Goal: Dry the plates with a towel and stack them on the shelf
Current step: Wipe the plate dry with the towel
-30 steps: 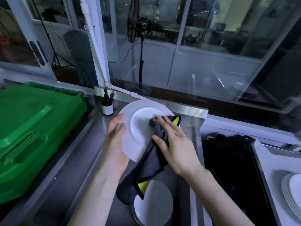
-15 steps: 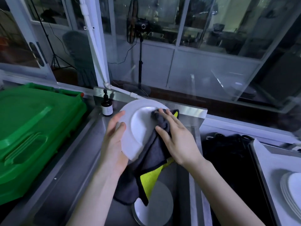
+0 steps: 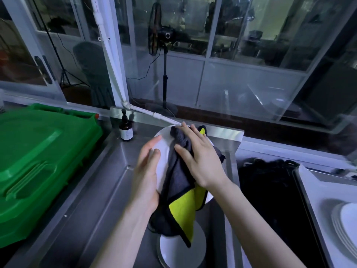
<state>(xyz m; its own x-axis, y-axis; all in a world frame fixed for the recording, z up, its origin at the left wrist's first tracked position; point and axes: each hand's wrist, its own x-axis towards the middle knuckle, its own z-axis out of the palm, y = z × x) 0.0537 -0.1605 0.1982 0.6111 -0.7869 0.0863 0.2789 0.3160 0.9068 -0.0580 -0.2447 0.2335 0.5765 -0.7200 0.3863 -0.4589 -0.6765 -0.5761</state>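
- One plate [image 3: 164, 144] is being handled, held tilted above the steel sink [image 3: 108, 180] with its face turned toward the person.
- The left hand [image 3: 146, 171] grips this plate by its left rim, with the thumb on the face and the fingers curled round the edge.
- The towel [image 3: 179, 182], grey with a yellow side, covers the right part of the plate and hangs down past its lower edge.
- The right hand [image 3: 201, 159] presses the towel against the plate. Its fingers are nearly straight and reach to the far rim, the thumb is spread apart, and it appears to pinch nothing.
- Judging by this, the drying of this plate is under way and its stacking is not yet done.
- Directly below the towel, the waiting plates [image 3: 181, 250] lie flat in the sink. The cloth hides how many there are, and they probably still need drying.
- At the right edge, a stack [image 3: 345, 229] of several white plates rests on a pale surface [image 3: 316, 190], which suggests part of the job is done. I cannot tell whether that surface is the shelf.
- Farther out there is a black tub [image 3: 266, 190] beside the sink, a brown bottle [image 3: 126, 128] at its back corner, and a green lid [image 3: 38, 161] on the left.
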